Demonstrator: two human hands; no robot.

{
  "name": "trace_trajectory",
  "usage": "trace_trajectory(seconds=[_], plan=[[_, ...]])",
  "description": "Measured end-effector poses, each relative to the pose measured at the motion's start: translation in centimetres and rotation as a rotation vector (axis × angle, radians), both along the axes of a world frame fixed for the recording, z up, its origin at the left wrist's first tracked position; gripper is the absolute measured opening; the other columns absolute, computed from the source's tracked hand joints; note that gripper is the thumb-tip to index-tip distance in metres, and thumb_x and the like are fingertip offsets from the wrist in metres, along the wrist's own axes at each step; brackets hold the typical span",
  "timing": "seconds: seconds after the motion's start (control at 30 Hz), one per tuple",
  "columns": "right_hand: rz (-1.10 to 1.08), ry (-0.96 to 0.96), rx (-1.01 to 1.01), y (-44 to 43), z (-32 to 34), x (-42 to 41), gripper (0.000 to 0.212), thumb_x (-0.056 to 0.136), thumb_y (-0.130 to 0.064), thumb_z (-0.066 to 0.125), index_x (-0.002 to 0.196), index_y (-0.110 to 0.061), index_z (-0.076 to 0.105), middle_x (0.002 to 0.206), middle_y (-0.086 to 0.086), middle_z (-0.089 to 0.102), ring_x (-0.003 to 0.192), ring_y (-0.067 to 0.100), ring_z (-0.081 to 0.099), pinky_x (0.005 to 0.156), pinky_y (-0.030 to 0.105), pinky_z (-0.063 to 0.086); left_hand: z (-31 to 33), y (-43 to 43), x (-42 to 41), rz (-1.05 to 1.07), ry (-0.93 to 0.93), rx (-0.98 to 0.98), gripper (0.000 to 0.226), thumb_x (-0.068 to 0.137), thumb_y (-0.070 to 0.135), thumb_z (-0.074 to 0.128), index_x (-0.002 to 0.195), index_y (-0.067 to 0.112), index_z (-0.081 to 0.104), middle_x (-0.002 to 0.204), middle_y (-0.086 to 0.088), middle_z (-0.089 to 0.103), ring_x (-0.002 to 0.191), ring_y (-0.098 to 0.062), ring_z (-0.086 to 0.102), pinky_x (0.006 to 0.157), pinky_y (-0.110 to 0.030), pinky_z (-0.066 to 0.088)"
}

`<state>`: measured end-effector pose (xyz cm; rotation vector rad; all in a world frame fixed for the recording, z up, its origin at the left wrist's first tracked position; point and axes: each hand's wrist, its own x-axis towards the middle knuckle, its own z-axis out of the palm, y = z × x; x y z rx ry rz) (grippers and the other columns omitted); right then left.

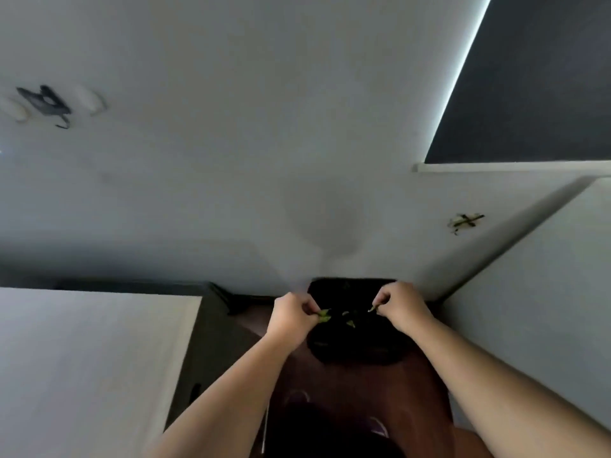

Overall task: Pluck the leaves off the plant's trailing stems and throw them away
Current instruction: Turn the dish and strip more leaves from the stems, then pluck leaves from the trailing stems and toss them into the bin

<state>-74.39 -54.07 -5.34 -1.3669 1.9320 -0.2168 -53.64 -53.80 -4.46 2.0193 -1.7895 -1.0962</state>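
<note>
Both hands are over a dark, black-lined bin standing on the floor by the white wall. The left hand pinches small green leaves; the right hand pinches another leaf piece. A few green leaves lie inside the bin.

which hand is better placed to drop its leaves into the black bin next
Left, probably. The left hand pinches a clear green leaf clump right over the black bin opening. The right hand is also above it but shows only a thin sliver at its fingertips.
</note>
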Motion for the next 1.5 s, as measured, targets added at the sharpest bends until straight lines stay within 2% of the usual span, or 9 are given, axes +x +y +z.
trace_trajectory(seconds=[0.17, 0.27, 0.43, 0.67, 0.87, 1.17, 1.3, 1.37, 1.5], plan=[[-0.107, -0.027, 0.032, -1.4, -6.3, -2.0, 0.025, 0.075, 0.002, 0.064, 0.063, -0.020, 0.067, 0.079, 0.004, 0.068, 0.076, 0.019, 0.064, 0.067, 0.025, 0.048, -7.6, -3.6, -2.2, -0.058, -0.006, 0.154, 0.011, 0.078, 0.010, 0.072, 0.073, 0.018, 0.068, 0.068, 0.009, 0.060, 0.065, -0.005, 0.055, 0.046, -0.002, 0.038], [-0.170, -0.045, 0.049, -3.4, -9.5, -3.1, 0.016, 0.076, 0.000, 0.067, 0.079, -0.014, 0.073, 0.092, 0.007, 0.072, 0.084, 0.018, 0.064, 0.073, 0.022, 0.046, -11.0, -6.6, -3.6, -0.083, 0.012, 0.222, 0.007, 0.082, 0.013, 0.070, 0.082, 0.019, 0.067, 0.075, 0.006, 0.061, 0.075, -0.010, 0.059, 0.057, -0.009, 0.040], [-0.068, -0.067, 0.207, -4.1, -13.2, -4.2, 0.055, 0.083, 0.006, 0.058, 0.132, -0.019, 0.053, 0.133, 0.009, 0.057, 0.112, 0.025, 0.059, 0.087, 0.026, 0.047, -14.0, -8.9, -4.4, -0.226, -0.074, 0.325, 0.041, 0.086, 0.037, 0.065, 0.123, 0.025, 0.055, 0.118, -0.001, 0.064, 0.105, -0.021, 0.063, 0.077, -0.028, 0.049], [-0.011, -0.033, 0.208, -3.2, -10.6, -3.4, 0.039, 0.085, 0.002, 0.058, 0.120, -0.016, 0.061, 0.128, 0.009, 0.059, 0.114, 0.023, 0.058, 0.097, 0.031, 0.048, -11.4, -8.9, -3.1, -0.307, -0.124, 0.349, 0.039, 0.088, 0.032, 0.063, 0.124, 0.021, 0.054, 0.125, -0.003, 0.061, 0.111, -0.020, 0.061, 0.090, -0.030, 0.049], [0.174, -0.007, 0.045, -6.7, -2.3, -0.9, 0.030, 0.083, -0.009, 0.062, 0.113, -0.014, 0.064, 0.120, 0.007, 0.065, 0.108, 0.022, 0.061, 0.095, 0.034, 0.049, -2.4, -9.1, -1.2, -0.280, -0.193, 0.154, 0.036, 0.088, 0.031, 0.061, 0.122, 0.021, 0.056, 0.128, -0.003, 0.058, 0.118, -0.023, 0.055, 0.097, -0.035, 0.048], [0.650, -0.051, -0.222, -7.3, 10.1, 15.7, 0.021, 0.083, -0.012, 0.061, 0.102, -0.013, 0.069, 0.103, 0.007, 0.071, 0.097, 0.022, 0.065, 0.085, 0.025, 0.047, 10.5, 0.3, 13.8, 0.177, -0.301, -0.141, 0.034, 0.085, 0.032, 0.060, 0.117, 0.021, 0.059, 0.122, -0.004, 0.060, 0.115, -0.026, 0.058, 0.096, -0.037, 0.048], [0.985, -0.102, -0.289, -0.9, 13.7, 27.7, 0.012, 0.083, -0.015, 0.064, 0.091, -0.022, 0.068, 0.094, 0.004, 0.072, 0.086, 0.017, 0.066, 0.083, 0.028, 0.051, 14.0, 12.1, 23.6, 0.573, -0.339, -0.147, 0.032, 0.087, 0.035, 0.059, 0.116, 0.022, 0.060, 0.122, -0.003, 0.062, 0.113, -0.024, 0.058, 0.093, -0.035, 0.050], [1.122, -0.130, -0.309, 2.9, 14.6, 32.4, 0.012, 0.084, -0.018, 0.063, 0.083, -0.030, 0.063, 0.089, 0.000, 0.069, 0.077, 0.012, 0.063, 0.073, 0.024, 0.054, 14.4, 17.6, 27.0, 0.714, -0.335, -0.127, 0.031, 0.085, 0.035, 0.058, 0.114, 0.023, 0.061, 0.121, -0.001, 0.064, 0.112, -0.022, 0.059, 0.093, -0.035, 0.050], [1.368, -0.128, -0.305, 10.8, 14.8, 40.9, 0.014, 0.087, -0.021, 0.058, 0.097, -0.024, 0.068, 0.085, -0.005, 0.063, 0.068, 0.004, 0.055, 0.050, 0.006, 0.037, 13.9, 28.6, 31.8, 0.912, -0.347, -0.038, 0.031, 0.084, 0.034, 0.057, 0.112, 0.022, 0.063, 0.122, -0.002, 0.064, 0.114, -0.023, 0.059, 0.094, -0.032, 0.049]])
